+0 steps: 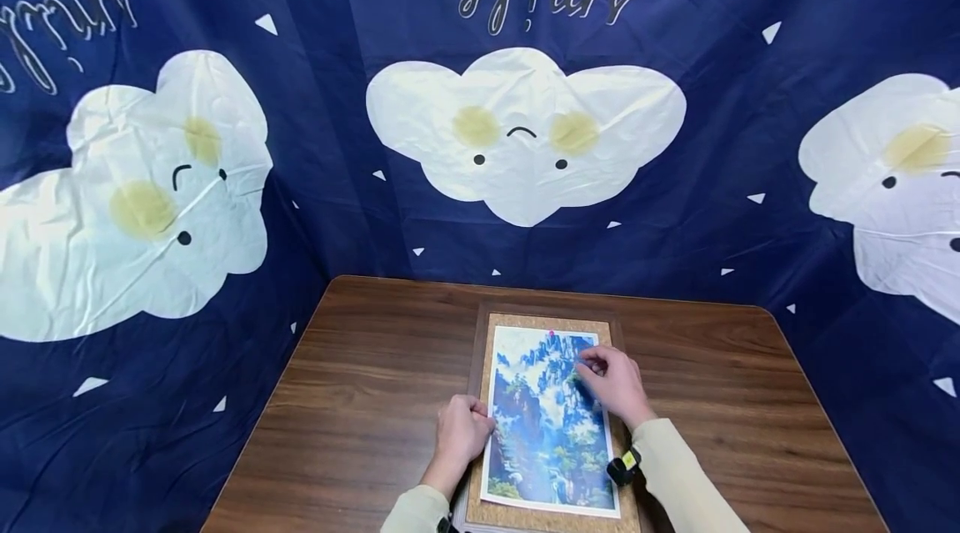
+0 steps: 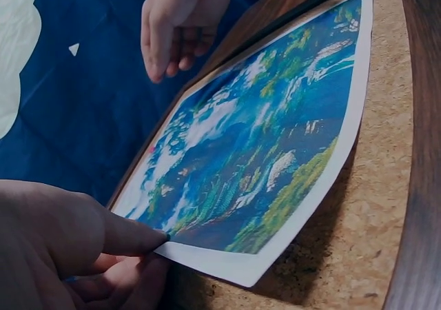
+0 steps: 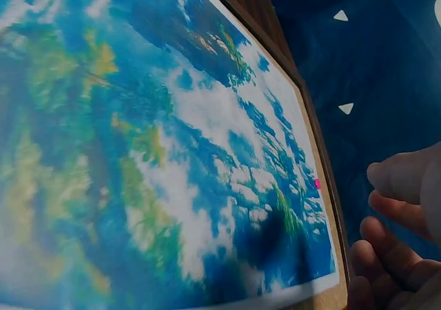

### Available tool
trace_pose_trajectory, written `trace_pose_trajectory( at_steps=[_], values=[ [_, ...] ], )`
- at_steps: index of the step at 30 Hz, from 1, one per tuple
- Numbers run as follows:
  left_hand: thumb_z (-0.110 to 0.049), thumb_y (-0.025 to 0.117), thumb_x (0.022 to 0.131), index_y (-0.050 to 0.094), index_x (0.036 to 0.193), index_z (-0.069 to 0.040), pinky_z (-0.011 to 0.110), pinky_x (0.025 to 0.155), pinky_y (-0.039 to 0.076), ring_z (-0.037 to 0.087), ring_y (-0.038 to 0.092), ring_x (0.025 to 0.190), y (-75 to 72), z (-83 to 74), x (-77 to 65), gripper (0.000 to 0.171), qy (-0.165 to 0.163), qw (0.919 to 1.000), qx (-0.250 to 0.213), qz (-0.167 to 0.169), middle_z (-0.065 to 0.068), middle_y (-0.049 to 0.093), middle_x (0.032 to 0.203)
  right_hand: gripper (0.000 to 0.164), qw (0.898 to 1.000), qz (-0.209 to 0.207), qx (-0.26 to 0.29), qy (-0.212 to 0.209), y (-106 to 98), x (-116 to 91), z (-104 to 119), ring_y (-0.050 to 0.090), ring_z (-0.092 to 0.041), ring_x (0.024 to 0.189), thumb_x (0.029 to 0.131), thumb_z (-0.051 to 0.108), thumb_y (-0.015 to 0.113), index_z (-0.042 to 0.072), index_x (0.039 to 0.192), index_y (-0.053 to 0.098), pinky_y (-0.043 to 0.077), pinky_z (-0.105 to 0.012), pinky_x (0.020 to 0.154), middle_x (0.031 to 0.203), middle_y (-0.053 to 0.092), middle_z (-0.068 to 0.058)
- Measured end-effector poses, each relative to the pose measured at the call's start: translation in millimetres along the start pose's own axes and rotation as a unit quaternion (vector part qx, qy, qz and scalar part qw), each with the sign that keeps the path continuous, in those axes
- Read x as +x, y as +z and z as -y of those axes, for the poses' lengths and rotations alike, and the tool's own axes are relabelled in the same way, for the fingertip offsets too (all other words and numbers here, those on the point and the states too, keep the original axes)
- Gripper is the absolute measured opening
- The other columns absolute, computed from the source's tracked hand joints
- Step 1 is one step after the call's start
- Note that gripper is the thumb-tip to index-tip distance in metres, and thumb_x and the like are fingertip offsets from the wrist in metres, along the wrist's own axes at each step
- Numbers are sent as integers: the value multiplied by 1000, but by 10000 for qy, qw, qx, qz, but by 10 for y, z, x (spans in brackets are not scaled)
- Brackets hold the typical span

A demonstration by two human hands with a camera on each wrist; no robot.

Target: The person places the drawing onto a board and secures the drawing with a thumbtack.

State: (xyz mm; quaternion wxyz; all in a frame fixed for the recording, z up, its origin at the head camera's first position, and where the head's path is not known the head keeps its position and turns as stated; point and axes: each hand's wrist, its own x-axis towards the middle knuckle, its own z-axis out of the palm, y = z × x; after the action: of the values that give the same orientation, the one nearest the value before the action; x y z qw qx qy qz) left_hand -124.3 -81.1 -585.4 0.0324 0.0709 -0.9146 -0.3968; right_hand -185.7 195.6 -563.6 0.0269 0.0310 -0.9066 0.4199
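A printed landscape picture (image 1: pixel 551 433) with a white border lies over a wood-framed cork board (image 1: pixel 525 321). One pink pushpin (image 1: pixel 552 334) stands at the picture's top edge, near the middle. My left hand (image 1: pixel 460 434) pinches the left edge of the sheet between thumb and fingers; in the left wrist view the near corner of the paper (image 2: pixel 252 272) lifts off the cork. Above the upper right part of the picture is my right hand (image 1: pixel 617 383), its fingers (image 3: pixel 393 244) loosely bent and nothing visible between them.
The board rests on a brown wooden table (image 1: pixel 375 399). Dark blue cloth (image 1: pixel 315 141) with white cloud prints hangs behind and at both sides. A small dark device with a yellow mark (image 1: pixel 624 465) is on the right wrist.
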Motion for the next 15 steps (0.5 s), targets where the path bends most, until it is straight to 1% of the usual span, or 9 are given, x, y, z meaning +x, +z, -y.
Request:
trace_pose_trajectory(
  at_steps=[4,10,13,15],
  values=[
    [-6,88,72,65,65,-14,37,67,51,17,58,66,-13,-9,24,26,137,9998,105,-101,-9,64,58,23,9999,-60,-135,-83,-53,-99,-29,65,-18,91,96,16,78,6,116,77,55,-40,84,102,71,-4],
    [-6,87,72,63,65,-14,37,66,51,17,57,64,-46,-19,62,26,252,9994,198,-109,-8,62,58,19,9988,-298,-355,-123,-105,-238,-77,61,-16,86,95,14,78,6,111,78,52,-37,80,95,69,-2],
    [-7,87,73,64,66,-13,36,66,51,17,58,65,-60,-15,66,25,221,9995,222,-87,-7,62,59,17,9979,-409,-456,-195,-114,-323,-91,63,-16,86,95,15,78,6,110,78,53,-38,79,94,69,-2],
    [-8,86,75,64,65,-14,37,66,52,18,58,67,-69,-12,71,25,201,9994,257,-94,-6,62,61,18,9971,-482,-532,-231,-113,-375,-97,66,-18,88,96,18,77,7,111,78,55,-41,80,96,70,-3]
  ],
)
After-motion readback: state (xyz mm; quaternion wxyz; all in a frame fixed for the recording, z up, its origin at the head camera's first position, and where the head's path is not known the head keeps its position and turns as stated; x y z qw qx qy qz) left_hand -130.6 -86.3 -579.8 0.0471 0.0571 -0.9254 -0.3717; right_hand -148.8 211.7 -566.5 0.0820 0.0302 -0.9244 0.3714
